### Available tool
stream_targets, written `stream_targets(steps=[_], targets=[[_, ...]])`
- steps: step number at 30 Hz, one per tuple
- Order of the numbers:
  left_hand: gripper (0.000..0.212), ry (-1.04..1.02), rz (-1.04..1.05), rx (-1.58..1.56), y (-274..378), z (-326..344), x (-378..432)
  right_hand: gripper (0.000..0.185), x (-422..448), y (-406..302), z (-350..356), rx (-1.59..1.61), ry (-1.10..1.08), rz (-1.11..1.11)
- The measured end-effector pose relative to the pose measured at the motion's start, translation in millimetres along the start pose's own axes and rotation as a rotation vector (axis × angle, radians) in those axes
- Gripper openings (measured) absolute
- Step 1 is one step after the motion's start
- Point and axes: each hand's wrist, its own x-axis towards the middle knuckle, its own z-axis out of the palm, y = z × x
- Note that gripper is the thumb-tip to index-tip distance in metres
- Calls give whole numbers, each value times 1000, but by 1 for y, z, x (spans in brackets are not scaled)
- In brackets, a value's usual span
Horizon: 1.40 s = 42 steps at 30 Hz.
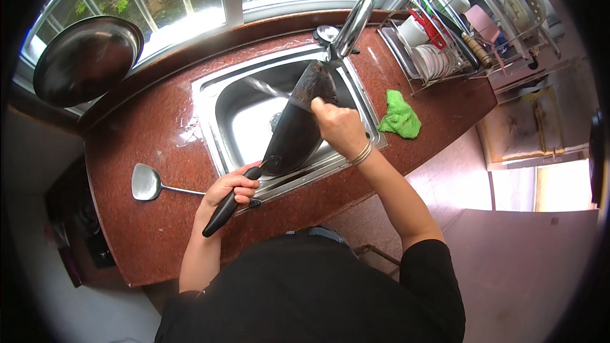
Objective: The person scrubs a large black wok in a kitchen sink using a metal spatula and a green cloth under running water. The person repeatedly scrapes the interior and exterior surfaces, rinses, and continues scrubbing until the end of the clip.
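Note:
A dark wok (pixel 298 136) is tilted up on its side over the stainless-steel sink (pixel 238 119). Brown, crusty patches mark its far end. My left hand (pixel 233 186) grips the wok's black handle, which slants down towards me. My right hand (pixel 340 126), with thin bangles at the wrist, is closed in a fist at the wok's upper right side. From that fist a long, thin metal tool (pixel 267 88) reaches to the left across the wok; blur hides its exact kind. A metal wok spatula (pixel 147 182) lies on the red counter, its handle running behind my left hand.
A chrome faucet (pixel 353 24) rises at the sink's far right corner. Right of the sink lies a green cloth (pixel 401 114). Behind it stands a wire dish rack (pixel 445 69) with plates, cups and utensils. A large dark lid or pan (pixel 88 62) leans against the window.

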Motion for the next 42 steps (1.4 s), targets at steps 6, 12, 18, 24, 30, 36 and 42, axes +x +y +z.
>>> stream_targets(steps=[6, 12, 18, 24, 30, 36, 42], targets=[[59, 36, -27, 104, 3, 8, 6, 6, 16, 60, 25, -18, -79, 264], [62, 71, -24, 88, 4, 2, -1, 7, 7, 10, 3, -45, -23, 74], [64, 289, -40, 877, 21, -17, -31, 18, -13, 64, 59, 199, -61, 338], [57, 406, 509, 2223, 39, -17, 4, 14, -22, 38, 54, 284, 42, 392], [41, 816, 1290, 1572, 28, 15, 88, 9, -26, 6, 44, 264, 102, 380], [35, 839, 1317, 1547, 8, 20, 104, 15, -43, -70, 20, 205, 163, 202], [17, 664, 1574, 1716, -2, -7, 113, 17, -56, -96, 29, -91, 157, 141]])
